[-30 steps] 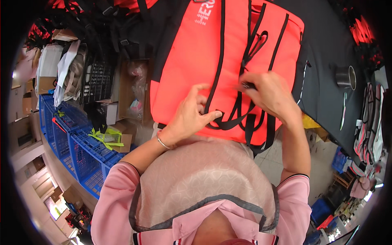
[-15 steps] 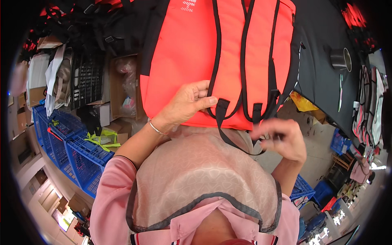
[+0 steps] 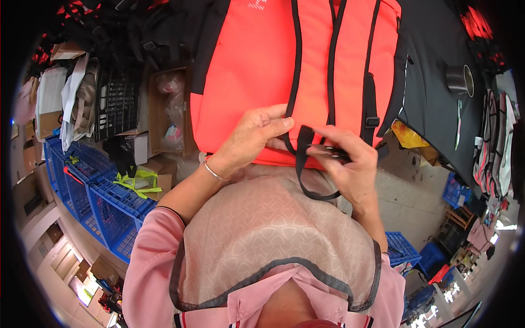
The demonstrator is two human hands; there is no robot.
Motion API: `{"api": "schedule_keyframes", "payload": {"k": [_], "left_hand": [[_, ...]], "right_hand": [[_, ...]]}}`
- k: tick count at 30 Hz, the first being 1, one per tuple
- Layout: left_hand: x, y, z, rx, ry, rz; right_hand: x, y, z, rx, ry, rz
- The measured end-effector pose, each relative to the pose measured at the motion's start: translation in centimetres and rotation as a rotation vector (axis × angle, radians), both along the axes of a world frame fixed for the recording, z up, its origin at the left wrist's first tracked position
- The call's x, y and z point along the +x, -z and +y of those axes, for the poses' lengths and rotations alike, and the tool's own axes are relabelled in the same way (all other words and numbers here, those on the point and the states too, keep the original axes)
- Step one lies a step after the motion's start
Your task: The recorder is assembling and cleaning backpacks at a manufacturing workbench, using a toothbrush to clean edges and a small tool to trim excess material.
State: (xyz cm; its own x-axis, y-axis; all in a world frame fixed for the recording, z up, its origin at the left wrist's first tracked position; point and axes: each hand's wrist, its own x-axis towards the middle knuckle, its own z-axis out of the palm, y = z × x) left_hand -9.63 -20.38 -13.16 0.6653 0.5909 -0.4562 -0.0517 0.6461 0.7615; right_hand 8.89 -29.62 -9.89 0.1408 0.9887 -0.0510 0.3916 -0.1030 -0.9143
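Note:
A bright orange-red backpack (image 3: 246, 71) with black trim lies with its shoulder straps upward. My left hand (image 3: 260, 128) pinches the black-edged lower end of the left shoulder strap (image 3: 313, 71). From that end a black webbing strap (image 3: 302, 172) hangs in a loop over the lap. Close beside it, my right hand (image 3: 350, 161) is closed, its fingertips at the strap end. A small dark thing (image 3: 330, 151) sits between those fingers; its kind is not clear. Further right, a black buckle (image 3: 372, 121) shows on the other strap.
On the black-covered table (image 3: 429, 109) at right are a metal cup (image 3: 460, 81) and a toothbrush (image 3: 459, 123). Blue plastic crates (image 3: 104, 191), a black crate (image 3: 116, 101) and an open cardboard box (image 3: 164, 112) stand at left.
My right hand has moved left and up to the left shoulder strap's end, beside my left hand. The backpack has shifted slightly right in the picture. My left hand keeps its hold.

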Motion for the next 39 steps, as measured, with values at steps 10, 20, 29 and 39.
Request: {"api": "schedule_keyframes", "payload": {"k": [10, 20, 29, 39], "left_hand": [[0.0, 0.6, 0.0, -0.002, 0.025, -0.032], [0.6, 0.3, -0.3, 0.033, 0.0, 0.018], [0.5, 0.5, -0.4, 0.047, -0.014, 0.006], [0.5, 0.5, -0.8, 0.054, -0.032, -0.005]], "right_hand": [[0.1, 0.9, -0.2, 0.154, -0.305, -0.078], [0.9, 1.2, -1.4, 0.349, 0.067, -0.749], [0.6, 2.1, -0.8, 0.41, 0.064, -0.87], [0.3, 2.7, -0.8, 0.443, 0.069, -0.942]]}}
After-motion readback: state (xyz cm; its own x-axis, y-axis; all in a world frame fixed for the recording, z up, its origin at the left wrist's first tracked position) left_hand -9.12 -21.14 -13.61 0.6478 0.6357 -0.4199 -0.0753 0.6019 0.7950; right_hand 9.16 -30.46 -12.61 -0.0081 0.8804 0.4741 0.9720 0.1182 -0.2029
